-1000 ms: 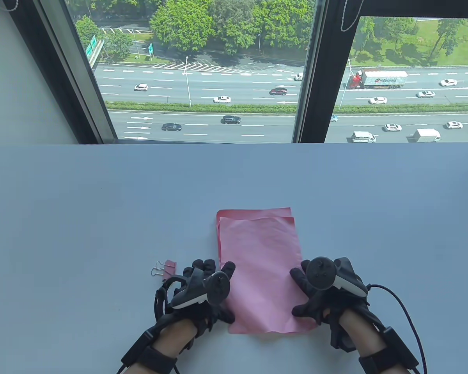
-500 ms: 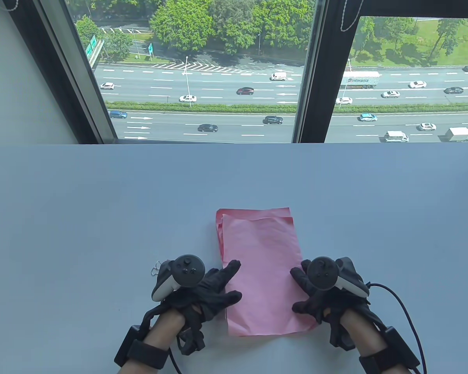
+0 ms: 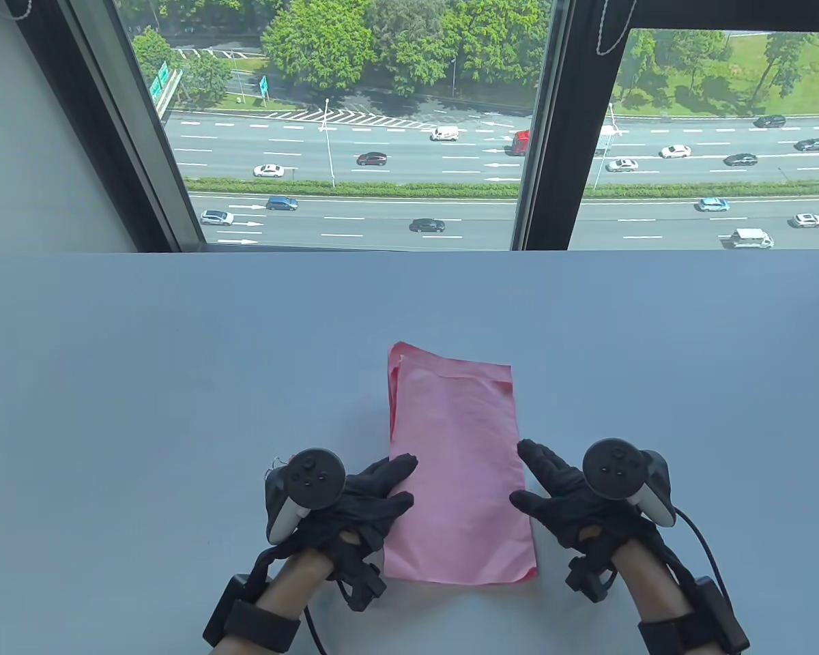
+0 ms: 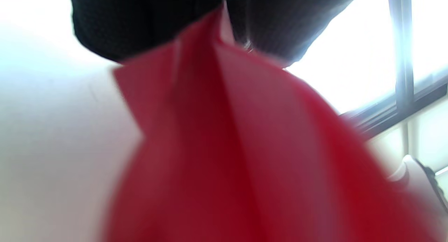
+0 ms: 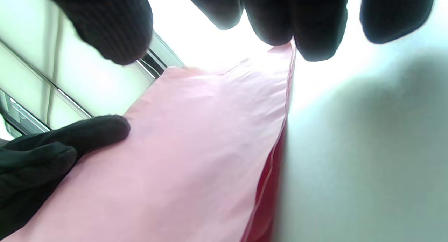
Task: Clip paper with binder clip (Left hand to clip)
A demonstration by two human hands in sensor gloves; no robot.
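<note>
A stack of pink paper sheets (image 3: 461, 477) lies lengthwise on the grey table (image 3: 143, 382), its far left corner slightly raised. My left hand (image 3: 404, 486) touches the stack's left edge with spread fingers. My right hand (image 3: 522, 474) touches the right edge, fingers spread. The pink binder clip is almost hidden behind the left hand's tracker; only a bit of wire handle (image 3: 274, 468) shows. The left wrist view shows blurred paper (image 4: 227, 147) running up to my fingers (image 4: 140, 21). The right wrist view shows the paper (image 5: 182, 158) between both hands' fingers (image 5: 315, 25).
The table's far edge meets a large window (image 3: 355, 136) with dark frames. A cable (image 3: 706, 552) trails from my right wrist on the right side of the table.
My left hand moved left over the binder clip, hiding it. Both hands turned palm-in against the paper's sides. The sheets slid together, so the stack looks narrower and more even.
</note>
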